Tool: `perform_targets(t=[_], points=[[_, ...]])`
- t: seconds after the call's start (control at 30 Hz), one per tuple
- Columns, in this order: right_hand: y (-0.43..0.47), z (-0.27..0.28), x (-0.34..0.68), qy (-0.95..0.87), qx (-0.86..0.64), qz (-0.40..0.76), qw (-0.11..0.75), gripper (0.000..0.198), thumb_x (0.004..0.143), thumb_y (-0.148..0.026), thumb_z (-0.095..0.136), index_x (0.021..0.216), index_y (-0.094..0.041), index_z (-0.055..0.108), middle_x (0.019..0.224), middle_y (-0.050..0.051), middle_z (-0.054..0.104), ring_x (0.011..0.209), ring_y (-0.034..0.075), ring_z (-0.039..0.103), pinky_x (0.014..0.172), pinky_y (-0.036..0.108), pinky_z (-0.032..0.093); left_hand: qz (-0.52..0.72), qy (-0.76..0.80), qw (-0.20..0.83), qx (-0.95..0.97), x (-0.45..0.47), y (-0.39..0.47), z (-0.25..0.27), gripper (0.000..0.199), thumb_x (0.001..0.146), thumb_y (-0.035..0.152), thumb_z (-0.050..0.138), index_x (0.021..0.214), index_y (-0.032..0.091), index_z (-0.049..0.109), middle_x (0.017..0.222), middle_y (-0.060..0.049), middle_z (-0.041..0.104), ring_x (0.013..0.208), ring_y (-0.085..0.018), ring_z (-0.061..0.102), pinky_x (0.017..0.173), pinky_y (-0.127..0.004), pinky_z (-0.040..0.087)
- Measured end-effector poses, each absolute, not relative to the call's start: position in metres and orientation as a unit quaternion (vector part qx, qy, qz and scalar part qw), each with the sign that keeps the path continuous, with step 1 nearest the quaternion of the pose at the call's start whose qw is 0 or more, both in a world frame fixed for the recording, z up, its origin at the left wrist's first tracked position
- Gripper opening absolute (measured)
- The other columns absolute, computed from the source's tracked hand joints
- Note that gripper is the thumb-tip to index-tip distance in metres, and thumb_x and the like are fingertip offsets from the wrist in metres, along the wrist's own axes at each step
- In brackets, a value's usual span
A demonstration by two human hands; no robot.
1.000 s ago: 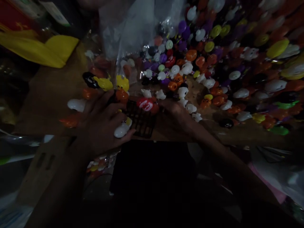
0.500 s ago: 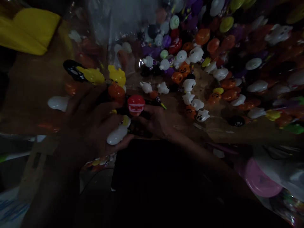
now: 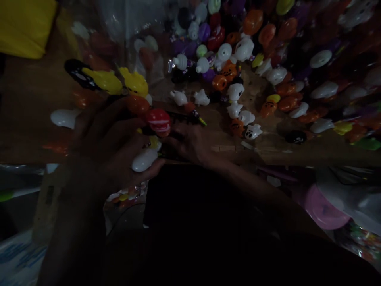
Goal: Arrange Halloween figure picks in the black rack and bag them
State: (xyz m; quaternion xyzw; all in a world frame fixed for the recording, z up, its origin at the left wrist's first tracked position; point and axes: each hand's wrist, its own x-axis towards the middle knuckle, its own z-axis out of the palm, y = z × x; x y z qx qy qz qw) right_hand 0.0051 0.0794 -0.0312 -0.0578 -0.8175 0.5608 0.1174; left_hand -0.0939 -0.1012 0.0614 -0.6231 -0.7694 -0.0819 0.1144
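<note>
My left hand (image 3: 110, 143) is closed around a bunch of small plastic toy toppers. A white topper (image 3: 145, 159) with a yellow part sticks out near its thumb. Past its fingertips stand an orange topper (image 3: 138, 105), a yellow one (image 3: 135, 82) and another yellow one (image 3: 105, 80) beside a black one (image 3: 79, 73). Opposite, my right hand (image 3: 190, 143) has its fingers bent at a red topper (image 3: 159, 121) with a white mouth-like band, apparently gripping its base. Dim light hides the fingertips and whatever lies between the hands.
A heap of orange, white, purple and black toppers (image 3: 226, 51) covers the back and right of the wooden table (image 3: 222, 137). Clear plastic bags (image 3: 119, 31) lie behind my left hand. A yellow item (image 3: 26, 28) is at far left, a pink basin (image 3: 326, 208) below right.
The view has shifted slightly, so the table appears higher. The red topper has tilted and come closer to my left hand, with my right hand moving along beside it.
</note>
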Motion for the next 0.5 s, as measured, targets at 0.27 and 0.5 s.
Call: perform_targets(t=[0.27, 0.5], points=[[0.083, -0.038, 0.013, -0.845, 0.017, 0.516, 0.142, 0.021, 0.103, -0.031, 0.058, 0.101, -0.016, 0.072, 0.098, 0.008, 0.074, 0.089, 0.017, 0.069, 0.084, 0.029, 0.054, -0.194, -0.787, 0.080, -0.580, -0.091, -0.098, 0.063, 0.046, 0.088, 0.057, 0.070, 0.116, 0.022, 0.061, 0.123, -0.009, 0.071, 0.137, -0.034, 0.058, 0.122, -0.061, 0.041], [0.100, -0.024, 0.003, -0.880, 0.140, 0.444, 0.091, 0.022, 0.105, -0.028, 0.051, 0.114, -0.014, 0.066, 0.110, 0.012, 0.072, 0.100, 0.020, 0.069, 0.089, 0.033, 0.055, -0.123, -0.797, 0.134, -0.576, -0.077, -0.097, 0.069, 0.060, 0.091, 0.034, 0.066, 0.146, 0.018, 0.050, 0.134, -0.016, 0.066, 0.134, -0.043, 0.056, 0.108, -0.063, 0.045]])
